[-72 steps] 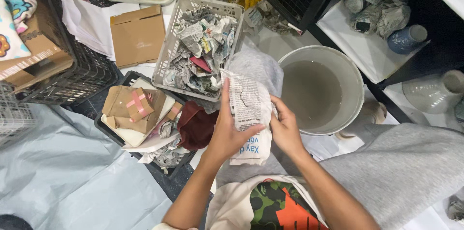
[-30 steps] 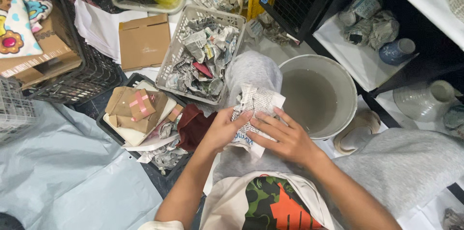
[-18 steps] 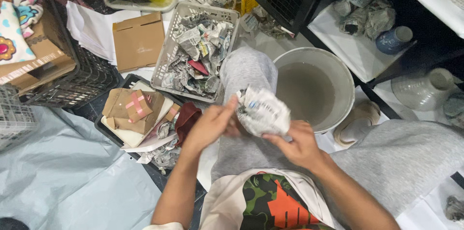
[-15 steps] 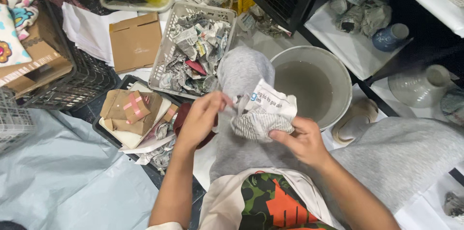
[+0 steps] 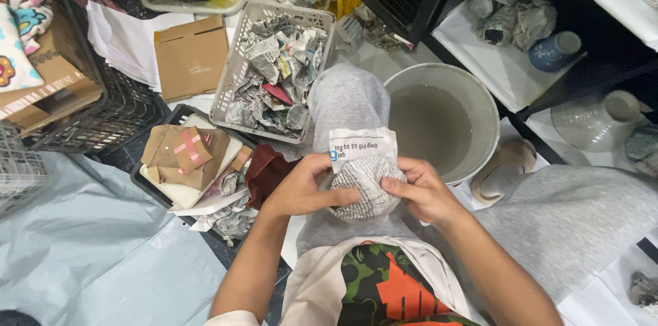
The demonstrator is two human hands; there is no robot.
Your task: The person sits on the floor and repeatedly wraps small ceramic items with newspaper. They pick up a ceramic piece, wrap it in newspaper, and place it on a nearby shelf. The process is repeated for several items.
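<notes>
Between the left hand (image 5: 301,189) and right hand (image 5: 421,192): bundle (image 5: 362,178), white newsprint with dense black text and a blue mark on its upper flap. Beyond the right hand: bucket (image 5: 480,103), pale grey, holding murky grey-brown water. Beyond the left hand: basket (image 5: 229,82), light grey, filled with black-and-white newspaper scraps and one red piece. Left of the left hand: cloth (image 5: 264,174), dark maroon; tray (image 5: 154,185), black, bearing brown cardboard crossed with pink tape (image 5: 190,148). Under the hands: trousers (image 5: 346,103), heather grey. Nearest the camera: shirt (image 5: 384,285), cream with green camouflage and an orange print.
</notes>
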